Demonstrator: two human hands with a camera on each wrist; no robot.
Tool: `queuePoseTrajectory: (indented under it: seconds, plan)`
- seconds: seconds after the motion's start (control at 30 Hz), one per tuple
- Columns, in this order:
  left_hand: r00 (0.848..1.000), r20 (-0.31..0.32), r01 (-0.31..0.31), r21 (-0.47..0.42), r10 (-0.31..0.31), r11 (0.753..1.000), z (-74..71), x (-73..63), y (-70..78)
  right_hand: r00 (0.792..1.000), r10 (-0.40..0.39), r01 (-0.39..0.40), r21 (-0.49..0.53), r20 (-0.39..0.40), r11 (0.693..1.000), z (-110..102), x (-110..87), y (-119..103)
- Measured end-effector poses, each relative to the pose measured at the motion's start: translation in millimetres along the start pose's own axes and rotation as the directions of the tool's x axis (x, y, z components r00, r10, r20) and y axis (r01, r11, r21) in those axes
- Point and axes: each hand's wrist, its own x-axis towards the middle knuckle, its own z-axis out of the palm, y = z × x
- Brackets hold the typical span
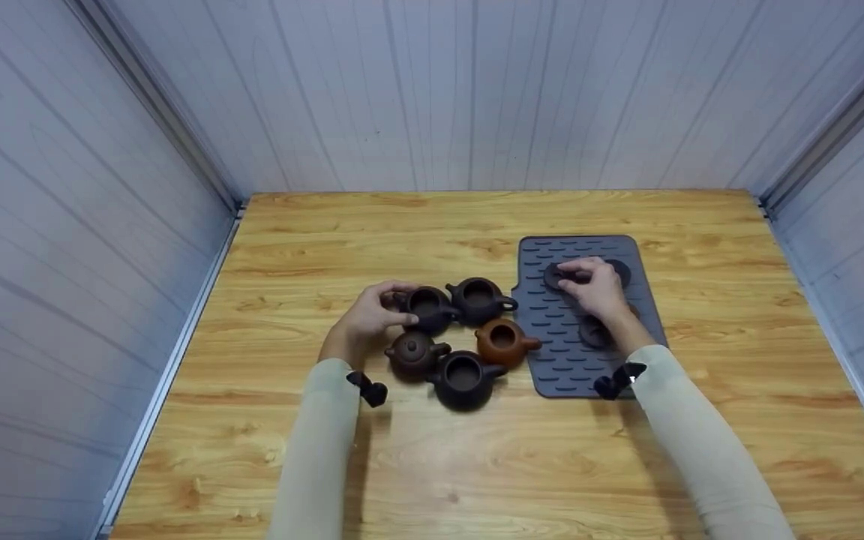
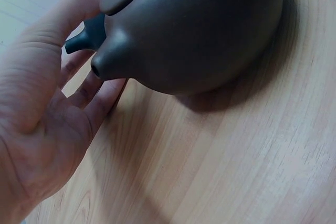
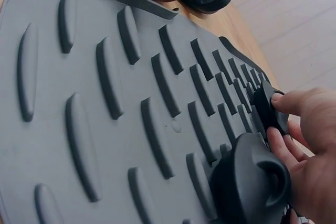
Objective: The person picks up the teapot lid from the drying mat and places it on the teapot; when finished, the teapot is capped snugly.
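In the head view my left hand point(image 1: 369, 313) holds a lidless black teapot point(image 1: 427, 305), thumb on the near side and fingers on the far side. A brown teapot with its lid on point(image 1: 412, 352) stands just nearer; it fills much of the left wrist view, spout toward the left hand point(image 2: 47, 98). Over the grey ridged mat point(image 1: 552, 360), my right hand point(image 1: 598, 291) pinches a dark round lid point(image 1: 553, 277). In the right wrist view that lid point(image 3: 268, 107) is tilted at the fingertips, beyond another dark lid with a loop handle point(image 3: 247, 182).
Lidless teapots stand close together left of the mat: a dark one point(image 1: 477, 300), an orange-brown one point(image 1: 504, 342) and a large black one point(image 1: 463, 379). Other lids lie on the mat, one dark lid point(image 1: 619, 273) beyond the right hand. White panels point(image 1: 469, 97) enclose the wooden table point(image 1: 447, 480).
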Motion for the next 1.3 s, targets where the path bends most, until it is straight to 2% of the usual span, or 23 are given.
queuePoseTrajectory:
  seconds: [0.13, 0.27, 0.5, 0.6, 0.83, 1.3]
  plan:
    - [1.0, -0.004, -0.009, 0.006, 0.009, 1.0, -0.4, 0.2, -0.8, 1.0, -0.001, 0.001, 0.001, 0.014, 1.0, 0.8, 0.0, 0.7]
    - [1.0, -0.001, -0.018, 0.019, 0.018, 1.0, 1.7, 2.8, 0.1, 1.0, -0.009, 0.009, -0.012, 0.006, 1.0, -2.0, 1.2, 2.9]
    - [1.0, 0.011, 0.003, 0.009, -0.003, 1.0, 3.3, 6.7, 1.3, 1.0, 0.003, -0.003, 0.01, -0.013, 1.0, -1.9, -2.9, 7.0]
    - [1.0, 0.01, -0.011, 0.004, 0.011, 1.0, 2.7, 7.3, 0.2, 1.0, -0.004, 0.004, 0.013, -0.027, 1.0, 0.0, -2.6, 6.3]
    - [0.999, -0.01, 0.039, -0.021, -0.039, 0.999, 4.1, 2.6, -2.3, 1.0, -0.007, 0.007, 0.013, -0.021, 1.0, 3.6, -2.1, 6.6]
    - [1.0, 0.004, 0.006, -0.016, -0.006, 1.0, 4.2, 2.3, 3.1, 0.999, -0.04, 0.041, 0.02, -0.029, 0.999, -2.9, -1.7, 0.3]
